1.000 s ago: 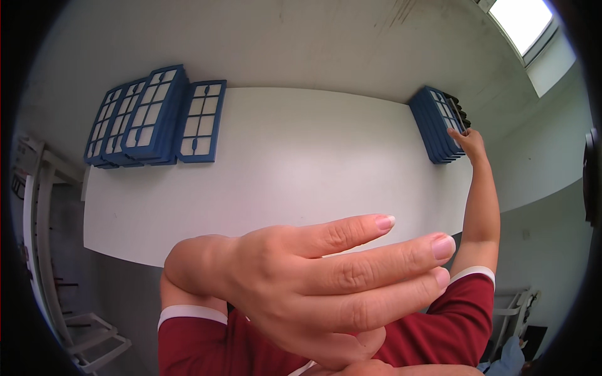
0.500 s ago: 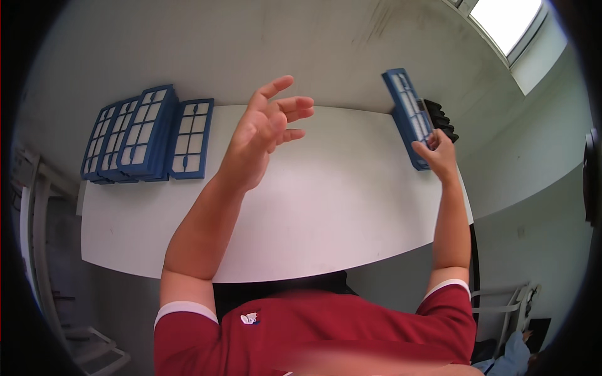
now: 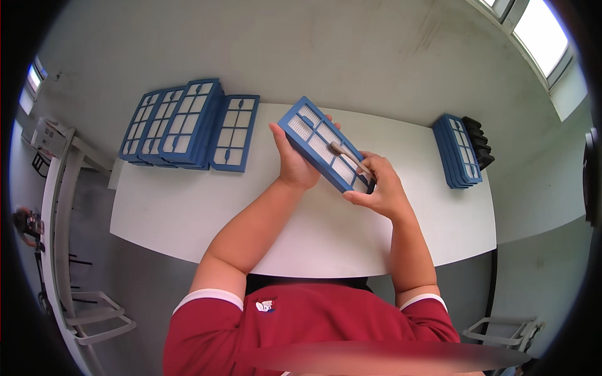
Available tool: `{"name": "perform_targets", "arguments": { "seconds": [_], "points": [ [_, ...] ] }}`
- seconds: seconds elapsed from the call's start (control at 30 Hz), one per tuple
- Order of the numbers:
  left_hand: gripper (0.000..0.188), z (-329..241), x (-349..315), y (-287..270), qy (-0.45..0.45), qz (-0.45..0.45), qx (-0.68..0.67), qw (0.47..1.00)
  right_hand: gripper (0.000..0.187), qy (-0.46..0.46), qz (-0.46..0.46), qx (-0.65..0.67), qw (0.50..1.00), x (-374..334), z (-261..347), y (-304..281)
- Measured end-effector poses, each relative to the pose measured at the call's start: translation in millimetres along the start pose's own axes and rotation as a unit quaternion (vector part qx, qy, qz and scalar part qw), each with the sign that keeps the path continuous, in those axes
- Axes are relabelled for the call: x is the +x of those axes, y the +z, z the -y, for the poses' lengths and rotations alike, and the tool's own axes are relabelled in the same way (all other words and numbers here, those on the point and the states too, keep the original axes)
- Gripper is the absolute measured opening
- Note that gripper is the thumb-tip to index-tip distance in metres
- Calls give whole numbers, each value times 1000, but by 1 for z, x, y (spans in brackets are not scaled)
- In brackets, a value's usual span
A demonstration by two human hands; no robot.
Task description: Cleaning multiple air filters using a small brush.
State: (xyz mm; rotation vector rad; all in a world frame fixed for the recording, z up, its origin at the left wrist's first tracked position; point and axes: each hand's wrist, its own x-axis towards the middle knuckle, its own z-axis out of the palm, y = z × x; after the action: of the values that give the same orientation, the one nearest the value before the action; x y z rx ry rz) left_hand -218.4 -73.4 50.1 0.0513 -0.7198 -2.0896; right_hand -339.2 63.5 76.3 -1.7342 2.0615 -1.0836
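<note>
Blue-framed rectangular pleated filter [image 3: 326, 151] gripped underneath by left hand [image 3: 293, 164]; pale slim brush [image 3: 348, 158] pinched in right hand [image 3: 380, 189], bristles on ribbed pleats, at twelve o'clock over white table [image 3: 188, 207].

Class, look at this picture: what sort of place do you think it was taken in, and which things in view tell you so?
Probably a plain workshop or assembly room: a bare white table, stacks of identical blue filter frames at each end, and grey walls with high windows.

A blue plastic-framed rectangular filter [image 3: 326, 152] shows white pleated, paper-like panels with a matt finish. The white rectangular table [image 3: 188, 207] looks smooth and matt; the red short-sleeved shirt [image 3: 301, 326] is soft cloth.
</note>
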Motion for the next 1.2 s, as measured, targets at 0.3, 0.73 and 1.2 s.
{"name": "perform_targets", "arguments": {
  "seconds": [0.3,0.73,1.2],
  "points": [
    [90,12,16,-4,34,-22,17,999,36,-75,-135,30,988,6,25,21],
    [91,15,16,-1,106,-7,99,989,39,-126,-202,-15,971,11,17,34],
    [95,8,7,4,62,0,77,995,34,-161,-193,53,966,3,23,40]
  ]
}}
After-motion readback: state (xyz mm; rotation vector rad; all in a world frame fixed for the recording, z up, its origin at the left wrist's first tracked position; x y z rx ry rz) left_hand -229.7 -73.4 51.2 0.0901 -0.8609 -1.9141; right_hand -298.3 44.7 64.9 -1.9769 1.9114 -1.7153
